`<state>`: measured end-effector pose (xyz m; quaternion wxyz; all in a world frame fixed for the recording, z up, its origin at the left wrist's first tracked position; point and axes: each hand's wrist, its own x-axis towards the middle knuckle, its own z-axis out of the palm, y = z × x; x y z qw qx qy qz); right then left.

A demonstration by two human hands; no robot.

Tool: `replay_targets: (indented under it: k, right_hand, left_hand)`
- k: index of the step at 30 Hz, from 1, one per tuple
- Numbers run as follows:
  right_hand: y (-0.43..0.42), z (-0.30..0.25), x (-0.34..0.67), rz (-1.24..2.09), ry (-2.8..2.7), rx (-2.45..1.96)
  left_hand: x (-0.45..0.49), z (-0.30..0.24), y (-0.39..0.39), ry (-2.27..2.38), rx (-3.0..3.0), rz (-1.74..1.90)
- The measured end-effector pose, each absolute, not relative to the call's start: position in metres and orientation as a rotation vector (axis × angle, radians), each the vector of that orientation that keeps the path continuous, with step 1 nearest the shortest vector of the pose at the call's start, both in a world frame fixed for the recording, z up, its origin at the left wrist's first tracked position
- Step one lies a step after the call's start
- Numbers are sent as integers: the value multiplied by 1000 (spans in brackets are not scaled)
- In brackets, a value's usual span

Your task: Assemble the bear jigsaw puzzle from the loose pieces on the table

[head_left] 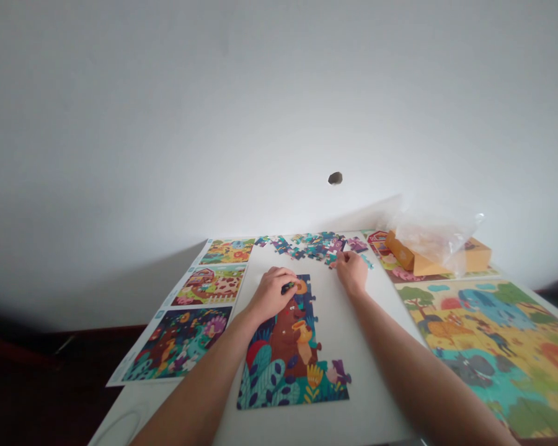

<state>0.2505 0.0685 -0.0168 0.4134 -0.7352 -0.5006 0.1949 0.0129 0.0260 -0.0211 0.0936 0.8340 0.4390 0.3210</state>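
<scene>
A partly built jigsaw of a brown bear among leaves (291,353) lies on the white table (376,347). My left hand (272,292) rests at its top edge, fingers curled and pinched on a small dark puzzle piece. My right hand (352,270) reaches into the near edge of a heap of loose puzzle pieces (314,245) at the back of the table, fingertips closed on a piece there; which piece is too small to tell.
A sheet of three reference pictures (193,310) lies at the left. A finished colourful jigsaw (497,341) fills the right side. An orange box (439,257) under a clear plastic bag (434,232) sits at the back right. A white wall stands behind.
</scene>
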Motion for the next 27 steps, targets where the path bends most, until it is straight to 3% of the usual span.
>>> replay_targets:
  k: [27]
  right_hand:
    - [71, -22, 247, 446, -1343, -1943]
  left_hand:
    - [12, -23, 26, 1306, 2507, 905]
